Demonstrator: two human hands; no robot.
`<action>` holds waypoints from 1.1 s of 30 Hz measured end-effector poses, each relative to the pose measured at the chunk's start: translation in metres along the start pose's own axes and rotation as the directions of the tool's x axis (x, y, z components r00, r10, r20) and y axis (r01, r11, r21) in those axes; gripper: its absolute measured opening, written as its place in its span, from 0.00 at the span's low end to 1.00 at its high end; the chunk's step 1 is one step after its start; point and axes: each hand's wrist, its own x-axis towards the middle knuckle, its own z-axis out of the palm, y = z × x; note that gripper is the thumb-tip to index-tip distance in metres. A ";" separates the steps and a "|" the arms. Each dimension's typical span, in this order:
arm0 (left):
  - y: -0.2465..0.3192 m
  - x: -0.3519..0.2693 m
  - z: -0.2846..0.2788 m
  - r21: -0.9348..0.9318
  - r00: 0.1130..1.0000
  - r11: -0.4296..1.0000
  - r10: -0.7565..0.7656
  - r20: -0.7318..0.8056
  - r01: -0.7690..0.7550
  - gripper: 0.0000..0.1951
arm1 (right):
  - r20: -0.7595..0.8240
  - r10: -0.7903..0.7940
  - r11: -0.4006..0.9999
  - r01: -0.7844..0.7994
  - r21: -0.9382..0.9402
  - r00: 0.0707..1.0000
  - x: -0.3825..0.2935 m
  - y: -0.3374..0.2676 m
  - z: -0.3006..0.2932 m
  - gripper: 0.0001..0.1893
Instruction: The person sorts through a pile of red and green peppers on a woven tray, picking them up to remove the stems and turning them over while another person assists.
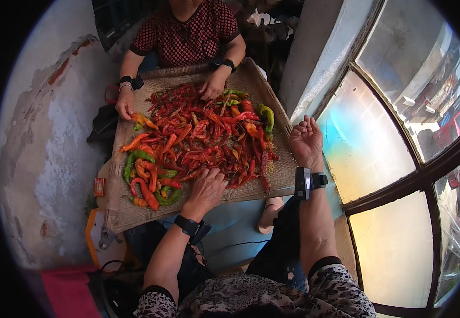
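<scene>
A large woven tray (pixel 134 220) lies before me, heaped in its middle with red chili peppers (pixel 198 131). My left hand (pixel 207 187) rests on the heap's near edge, its fingertips among the peppers; whether it grips one is hidden. Palm up, my right hand (pixel 307 139) is at the tray's right rim with its fingers curled; I cannot tell whether anything is in it. Green peppers (pixel 128 167) and orange ones (pixel 141 170) lie in the tray's near left part. Another green pepper (pixel 268 117) lies near the right side.
Across the tray sits another person (pixel 186 39), one hand on the heap, the other at an orange pepper (pixel 144 120). A worn plaster wall (pixel 51 159) stands at left, a framed window (pixel 373 131) at right. A small red box (pixel 100 187) lies left of the tray.
</scene>
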 end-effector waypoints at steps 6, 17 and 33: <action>0.040 -0.001 -0.005 -0.018 0.995 0.999 -0.050 -0.081 0.049 0.14 | 0.005 -0.067 0.997 0.066 0.042 0.998 0.012 -0.021 -0.013 0.07; 0.096 0.098 0.050 0.109 0.971 0.968 0.232 -0.057 -0.224 0.21 | 0.064 -0.050 0.998 0.047 0.048 0.997 0.005 -0.016 -0.010 0.07; -0.032 0.039 -0.038 0.087 1.000 0.996 -0.014 -0.024 0.016 0.16 | 0.124 -0.018 1.000 0.018 -0.005 0.992 0.000 -0.026 -0.011 0.07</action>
